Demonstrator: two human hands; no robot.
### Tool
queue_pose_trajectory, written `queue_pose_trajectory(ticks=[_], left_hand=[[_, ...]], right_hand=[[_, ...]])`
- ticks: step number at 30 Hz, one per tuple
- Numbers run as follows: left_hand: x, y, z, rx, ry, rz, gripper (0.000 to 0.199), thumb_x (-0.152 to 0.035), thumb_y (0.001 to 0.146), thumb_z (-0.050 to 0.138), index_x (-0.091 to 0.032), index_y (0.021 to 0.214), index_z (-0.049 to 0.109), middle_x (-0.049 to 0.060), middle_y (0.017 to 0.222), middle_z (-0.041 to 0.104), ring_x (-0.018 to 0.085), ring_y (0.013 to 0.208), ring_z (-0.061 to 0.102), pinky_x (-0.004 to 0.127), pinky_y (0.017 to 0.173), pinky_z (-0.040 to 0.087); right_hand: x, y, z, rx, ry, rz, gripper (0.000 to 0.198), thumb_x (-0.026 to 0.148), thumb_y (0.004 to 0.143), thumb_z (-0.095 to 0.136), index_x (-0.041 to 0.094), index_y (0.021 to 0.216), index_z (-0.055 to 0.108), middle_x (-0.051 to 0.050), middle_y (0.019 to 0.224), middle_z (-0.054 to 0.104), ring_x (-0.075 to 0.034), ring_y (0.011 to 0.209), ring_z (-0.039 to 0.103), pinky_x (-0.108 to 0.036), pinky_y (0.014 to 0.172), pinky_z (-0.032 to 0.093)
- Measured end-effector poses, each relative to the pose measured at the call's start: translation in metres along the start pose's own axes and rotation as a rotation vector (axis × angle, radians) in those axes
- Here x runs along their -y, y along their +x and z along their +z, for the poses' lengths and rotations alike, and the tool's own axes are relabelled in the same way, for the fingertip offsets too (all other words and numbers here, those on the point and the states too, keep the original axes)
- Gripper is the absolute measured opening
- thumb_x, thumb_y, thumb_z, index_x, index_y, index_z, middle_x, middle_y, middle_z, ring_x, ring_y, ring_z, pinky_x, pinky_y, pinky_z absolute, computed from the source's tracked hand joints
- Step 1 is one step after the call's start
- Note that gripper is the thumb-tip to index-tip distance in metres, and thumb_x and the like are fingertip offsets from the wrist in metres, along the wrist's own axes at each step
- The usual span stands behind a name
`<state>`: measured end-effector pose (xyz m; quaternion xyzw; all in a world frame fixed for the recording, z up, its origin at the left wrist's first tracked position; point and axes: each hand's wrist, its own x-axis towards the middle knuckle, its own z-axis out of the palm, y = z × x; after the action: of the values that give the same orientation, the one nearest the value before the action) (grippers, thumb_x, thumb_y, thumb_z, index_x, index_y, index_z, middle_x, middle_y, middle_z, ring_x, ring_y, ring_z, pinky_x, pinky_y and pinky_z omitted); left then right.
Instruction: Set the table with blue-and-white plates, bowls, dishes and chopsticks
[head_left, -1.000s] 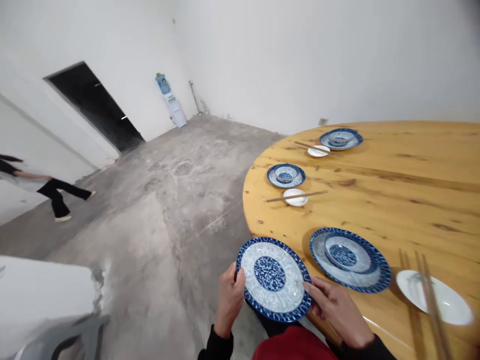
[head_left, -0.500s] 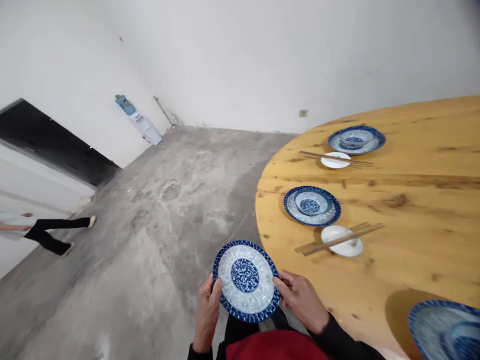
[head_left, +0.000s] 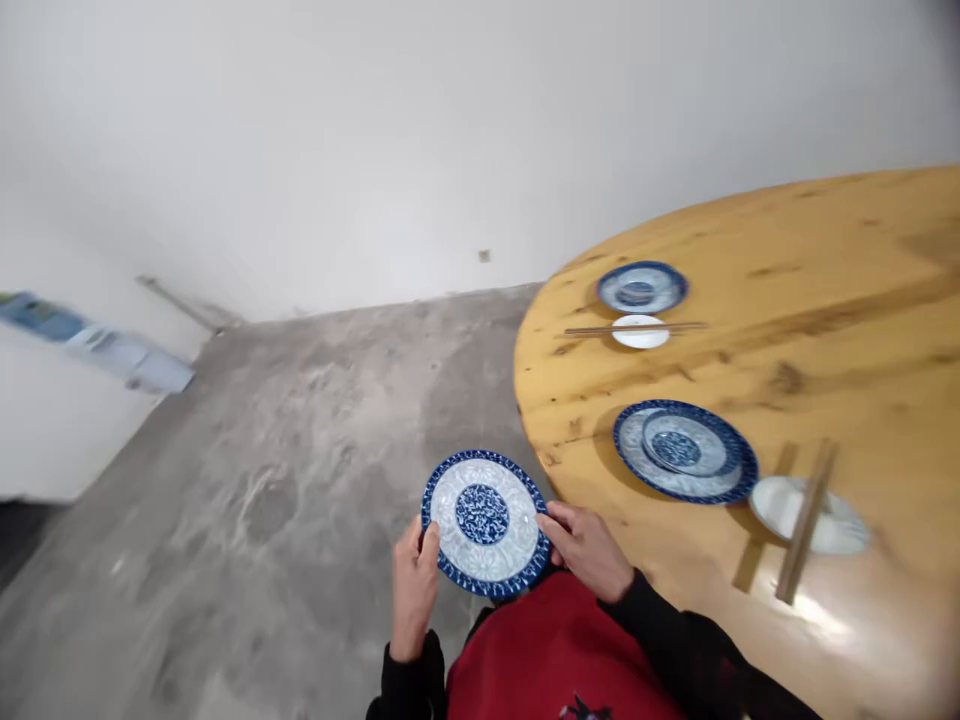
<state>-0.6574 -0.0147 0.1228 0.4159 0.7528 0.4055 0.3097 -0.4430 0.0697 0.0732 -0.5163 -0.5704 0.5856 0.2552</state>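
Observation:
A round blue-and-white patterned plate [head_left: 484,525] is held level in front of my body, over the floor beside the table's edge. My left hand [head_left: 415,580] grips its left rim, thumb on top. On the opposite rim, my right hand [head_left: 585,545] pinches the plate in the same way, with its other fingers partly hidden underneath. Nearest to my right hand on the table is another blue-rimmed plate [head_left: 739,470] with a small bowl [head_left: 679,450] on it. Beside that lies a white dish [head_left: 832,525] with chopsticks [head_left: 806,525] across it.
The wooden table [head_left: 862,380] has a curved edge on my right. Farther along it are a blue-rimmed plate [head_left: 645,288] and a white dish [head_left: 640,338] with chopsticks on top. Concrete floor [head_left: 315,480] spreads left. A water dispenser [head_left: 112,345] stands by the white wall [head_left: 337,150].
My view has swung rightward and I am farther along the table. Both hands still hold the plate. The person and most of the dark doorway on the left have left the view.

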Motion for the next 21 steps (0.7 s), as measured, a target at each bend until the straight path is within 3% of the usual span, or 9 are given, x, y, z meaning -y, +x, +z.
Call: queue_pose_trajectory(ticks=[4,9,13,16,21], left_hand=[[-0.002,0.101,-0.008,0.142,0.024,0.091,0.044,-0.057,0.09,0.051,-0.018,0.071,0.052,-0.001,0.068,0.052,0.014,0.067,0.044,0.022,0.062,0.039],[-0.008,0.232,0.011,0.291,0.089,0.207,0.051,-0.066,0.087,0.052,-0.018,0.067,0.051,-0.001,0.065,0.049,0.014,0.064,0.043,0.023,0.059,0.04],[-0.027,0.338,0.024,0.36,0.169,0.237,0.06,-0.074,0.083,0.05,-0.017,0.075,0.063,0.005,0.069,0.062,0.019,0.067,0.056,0.028,0.064,0.049],[-0.051,0.413,0.022,0.384,0.253,0.258,0.059,-0.073,0.082,0.053,-0.018,0.088,0.073,0.011,0.083,0.073,0.027,0.082,0.067,0.033,0.074,0.055],[-0.091,0.514,0.017,0.386,0.322,0.325,0.052,-0.067,0.075,0.063,-0.026,0.102,0.078,0.014,0.099,0.076,0.034,0.1,0.07,0.04,0.08,0.059]], right_hand=[[0.027,0.049,0.017,-0.214,0.054,0.046,0.045,0.064,0.077,0.049,0.024,0.059,0.04,0.004,0.047,0.043,-0.013,0.042,0.047,-0.025,0.045,0.033],[0.039,0.133,0.021,-0.394,0.057,0.105,0.033,0.047,0.083,0.046,0.024,0.061,0.037,0.005,0.045,0.043,-0.012,0.041,0.049,-0.024,0.047,0.032],[0.062,0.225,0.011,-0.441,0.1,0.123,0.029,0.036,0.083,0.044,0.024,0.059,0.034,0.006,0.046,0.041,-0.011,0.041,0.05,-0.023,0.047,0.032],[0.092,0.294,0.001,-0.469,0.097,0.1,0.028,0.03,0.082,0.045,0.023,0.058,0.034,0.005,0.046,0.04,-0.012,0.043,0.051,-0.024,0.048,0.03],[0.138,0.386,-0.014,-0.486,0.05,0.092,0.029,0.023,0.082,0.045,0.023,0.056,0.033,0.004,0.045,0.039,-0.013,0.046,0.049,-0.025,0.052,0.027]])
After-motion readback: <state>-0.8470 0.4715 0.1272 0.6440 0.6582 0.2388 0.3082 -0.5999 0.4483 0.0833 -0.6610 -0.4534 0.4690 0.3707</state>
